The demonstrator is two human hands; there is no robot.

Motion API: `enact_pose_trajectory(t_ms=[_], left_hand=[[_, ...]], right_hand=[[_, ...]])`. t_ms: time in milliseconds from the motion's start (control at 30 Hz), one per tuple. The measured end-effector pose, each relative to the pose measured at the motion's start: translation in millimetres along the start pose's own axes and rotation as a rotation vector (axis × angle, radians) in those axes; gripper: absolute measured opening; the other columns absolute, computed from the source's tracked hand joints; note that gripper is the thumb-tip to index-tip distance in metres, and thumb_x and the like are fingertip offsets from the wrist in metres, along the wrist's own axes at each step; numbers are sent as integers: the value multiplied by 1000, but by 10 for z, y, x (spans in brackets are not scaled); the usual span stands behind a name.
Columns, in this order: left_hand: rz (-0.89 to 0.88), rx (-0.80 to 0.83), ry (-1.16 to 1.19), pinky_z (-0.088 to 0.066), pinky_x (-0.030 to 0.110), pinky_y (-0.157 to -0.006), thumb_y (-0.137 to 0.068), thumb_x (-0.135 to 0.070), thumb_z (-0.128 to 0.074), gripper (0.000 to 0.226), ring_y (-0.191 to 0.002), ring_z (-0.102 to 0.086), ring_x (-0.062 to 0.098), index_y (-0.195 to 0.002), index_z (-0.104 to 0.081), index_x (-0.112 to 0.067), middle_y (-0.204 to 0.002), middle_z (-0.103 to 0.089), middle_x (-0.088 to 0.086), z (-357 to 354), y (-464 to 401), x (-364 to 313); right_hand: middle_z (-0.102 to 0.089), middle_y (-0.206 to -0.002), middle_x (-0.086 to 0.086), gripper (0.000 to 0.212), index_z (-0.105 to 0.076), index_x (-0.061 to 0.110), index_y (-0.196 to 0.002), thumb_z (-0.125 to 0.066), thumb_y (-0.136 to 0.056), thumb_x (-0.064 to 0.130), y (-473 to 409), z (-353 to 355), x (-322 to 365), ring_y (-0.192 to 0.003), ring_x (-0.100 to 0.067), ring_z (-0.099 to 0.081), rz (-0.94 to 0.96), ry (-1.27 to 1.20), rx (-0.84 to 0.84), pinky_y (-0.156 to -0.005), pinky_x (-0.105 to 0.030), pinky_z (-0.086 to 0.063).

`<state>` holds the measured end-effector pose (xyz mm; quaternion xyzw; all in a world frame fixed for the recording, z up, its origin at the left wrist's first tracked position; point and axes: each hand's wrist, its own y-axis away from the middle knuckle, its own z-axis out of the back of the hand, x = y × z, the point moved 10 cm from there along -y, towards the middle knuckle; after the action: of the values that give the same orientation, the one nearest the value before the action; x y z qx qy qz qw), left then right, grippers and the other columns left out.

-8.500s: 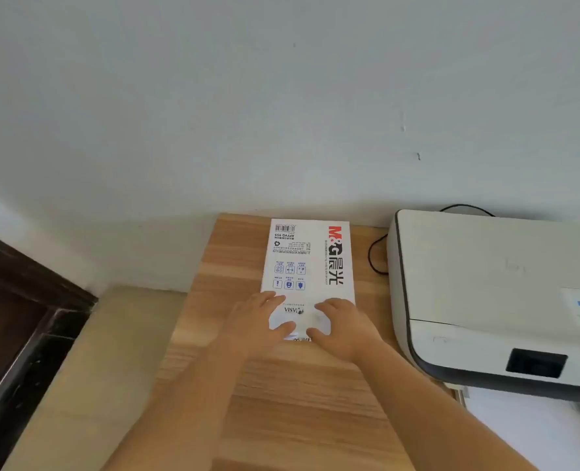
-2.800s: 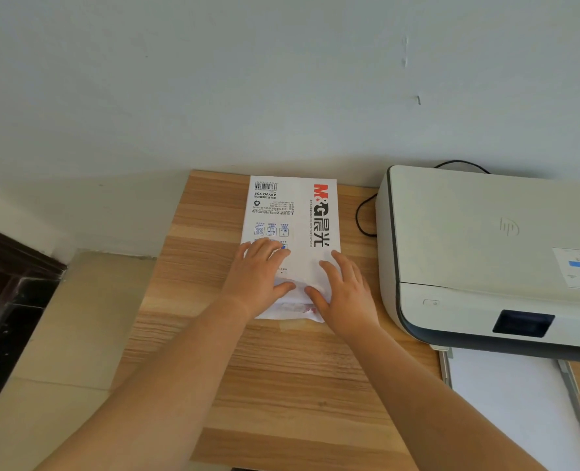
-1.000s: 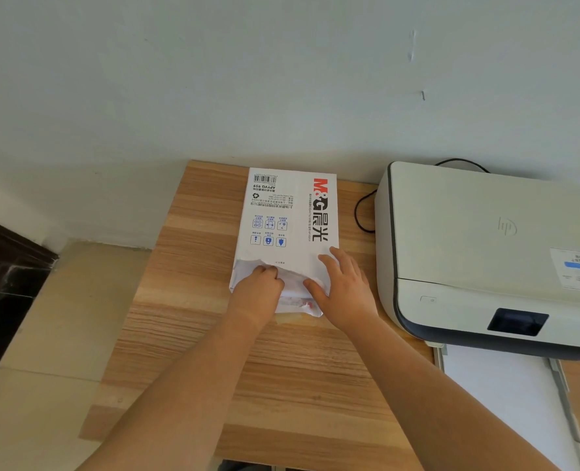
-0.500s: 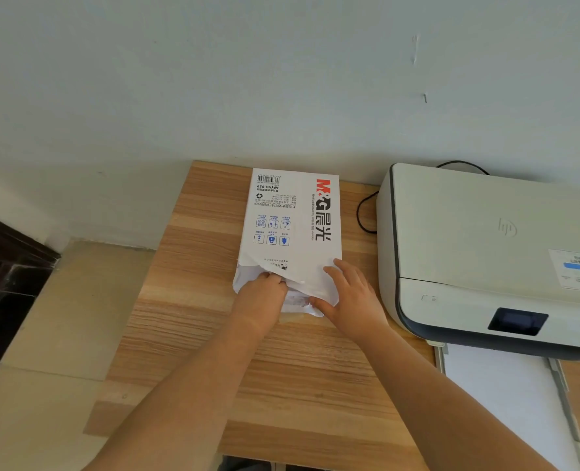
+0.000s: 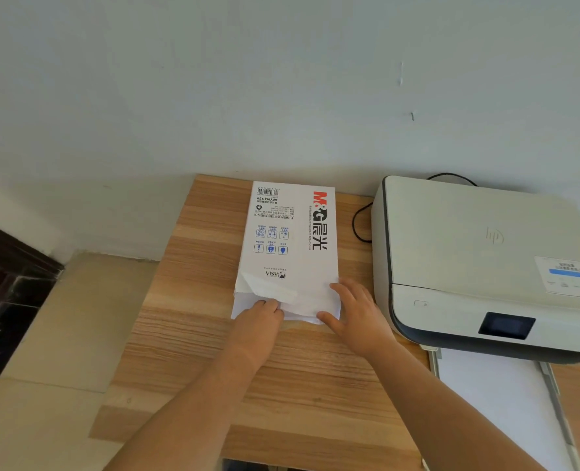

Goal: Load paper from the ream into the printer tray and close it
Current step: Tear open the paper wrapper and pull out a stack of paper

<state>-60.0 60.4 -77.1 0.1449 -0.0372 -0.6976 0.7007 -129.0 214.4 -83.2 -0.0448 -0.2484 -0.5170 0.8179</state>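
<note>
A white paper ream (image 5: pixel 290 232) with red and black print lies on the wooden table (image 5: pixel 186 334), left of the white printer (image 5: pixel 479 253). The wrapper's near end is torn open and crumpled, and white sheets show at the opening. My left hand (image 5: pixel 259 321) reaches into that opening, its fingers closed on the sheets inside. On the near right corner of the wrapper rests my right hand (image 5: pixel 353 311), fingers spread, thumb under the edge. The printer's paper tray (image 5: pixel 499 396) is pulled out toward me, with a white surface in it.
A black cable (image 5: pixel 360 222) loops on the table between the ream and the printer. The table stands against a pale wall. Beige floor tiles (image 5: pixel 54 351) and a dark wooden frame (image 5: pixel 6 283) lie to the left.
The near end of the wrapper has been torn open. My left hand has moved from the top of the ream into the opening, and the flap has lifted. My right hand stays on the corner.
</note>
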Motion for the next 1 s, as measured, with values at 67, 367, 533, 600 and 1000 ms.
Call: enact_pose_trajectory(t_ms=[67, 367, 533, 600, 1000], left_hand=[[-4, 16, -16, -37, 30, -68, -86, 6, -45, 32, -107, -49, 21, -113, -56, -6, -115, -52, 6, -15, 39, -17], [-47, 129, -42, -34, 33, -64, -82, 10, -43, 30, -103, -50, 26, -104, -58, -3, -113, -51, 10, -169, 235, -86], [-44, 125, -39, -36, 33, -64, -83, 7, -44, 25, -100, -50, 25, -100, -58, -5, -110, -51, 9, -166, 305, -102], [-52, 105, -20, -36, 32, -63, -83, 8, -44, 25, -97, -51, 24, -99, -59, -4, -107, -52, 8, -108, 321, -101], [-103, 92, 78, -45, 32, -71, -98, -18, -38, 29, -97, -54, 22, -104, -65, -10, -105, -57, 4, -78, 412, -42]], right_hand=[[-32, -149, 5, 65, -36, 24, -142, -50, -89, 58, 16, 10, -5, -137, -15, -27, -20, -3, 17, -110, -35, -33], [-49, -135, -6, 50, -45, 19, -136, -51, -94, 45, 108, -24, -241, -106, -20, -53, -398, -278, 129, -88, -32, -46], [-53, -132, -8, 53, -42, 16, -139, -52, -93, 41, 216, -114, -227, -109, -23, -54, -450, -301, 216, -90, -35, -48], [-53, -131, -8, 56, -40, 16, -141, -53, -93, 41, 244, -154, -229, -112, -24, -54, -469, -311, 232, -93, -35, -47], [-51, -133, -12, 66, -29, 14, -146, -57, -91, 37, 323, -226, -145, -90, -21, -55, -565, -353, 302, -72, -28, -45]])
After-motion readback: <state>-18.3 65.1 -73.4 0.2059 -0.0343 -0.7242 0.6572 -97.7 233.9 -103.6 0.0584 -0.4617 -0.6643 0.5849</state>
